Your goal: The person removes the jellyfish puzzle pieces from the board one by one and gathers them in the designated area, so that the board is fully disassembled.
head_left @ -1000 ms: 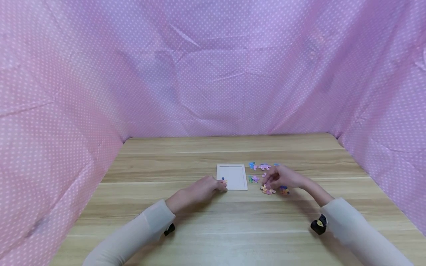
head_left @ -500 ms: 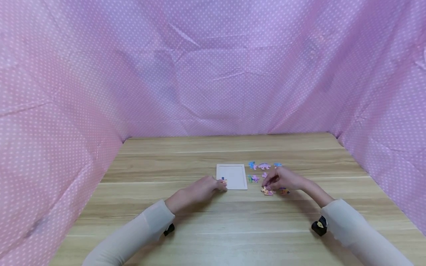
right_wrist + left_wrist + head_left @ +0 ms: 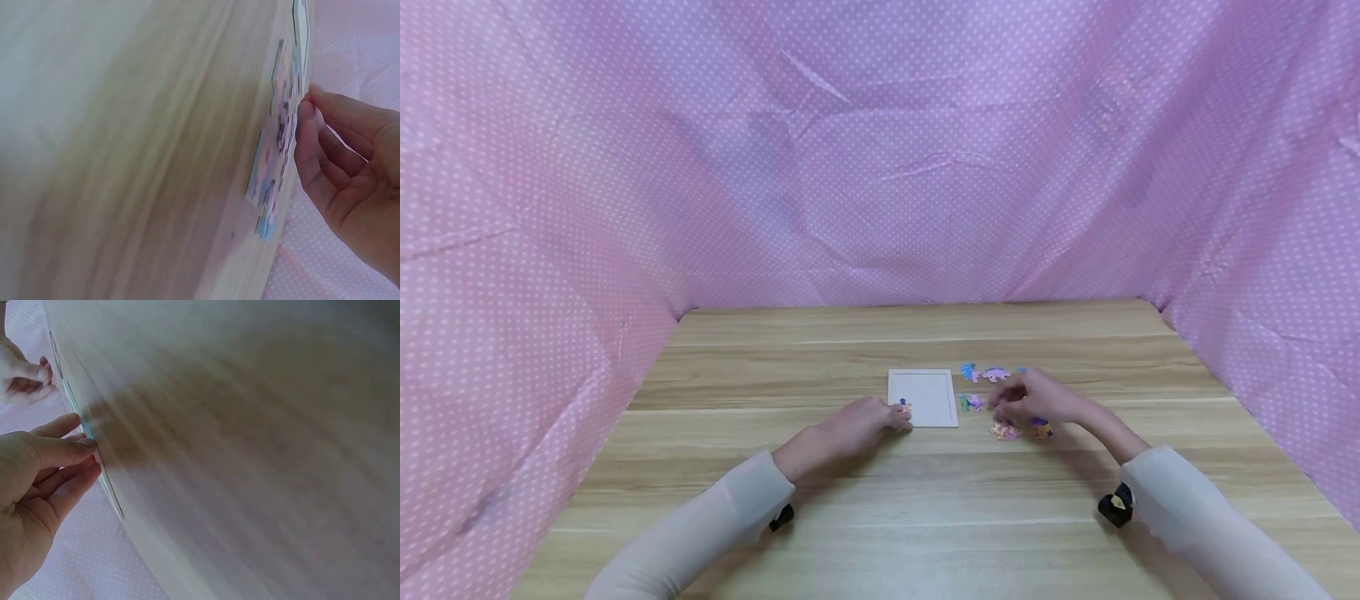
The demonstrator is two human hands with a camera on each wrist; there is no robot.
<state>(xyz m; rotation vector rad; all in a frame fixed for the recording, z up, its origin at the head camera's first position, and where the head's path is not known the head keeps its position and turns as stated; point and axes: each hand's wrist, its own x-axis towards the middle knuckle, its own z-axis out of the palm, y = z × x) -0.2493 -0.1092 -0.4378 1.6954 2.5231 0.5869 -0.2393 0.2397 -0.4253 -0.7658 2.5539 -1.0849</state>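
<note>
In the head view, my left hand [image 3: 863, 423] rests its fingertips at the lower left corner of a white puzzle tray [image 3: 923, 398]. A small colourful puzzle piece [image 3: 903, 406] lies in that corner, partly covered by the fingers. The left wrist view shows this left hand [image 3: 44, 481] with fingers extended to the tray's edge. My right hand [image 3: 1039, 398] hovers low over the loose pieces, fingers loosely bent. Just below its fingertips lies a yellow-and-pink puzzle piece [image 3: 1006, 431]. Nothing shows between the fingers of my right hand [image 3: 350, 150] in the right wrist view.
Right of the tray lie a blue-and-pink piece [image 3: 970, 372], a pink piece [image 3: 997, 375] and a green-and-purple piece [image 3: 972, 403]. A dark, orange-marked piece [image 3: 1042, 428] sits under the right wrist. Pink dotted cloth [image 3: 880, 167] surrounds the wooden table [image 3: 865, 533].
My right hand reached down to the yellow-and-pink piece, which shifted slightly, then lifted a little off it. The left hand and the tray have stayed in place.
</note>
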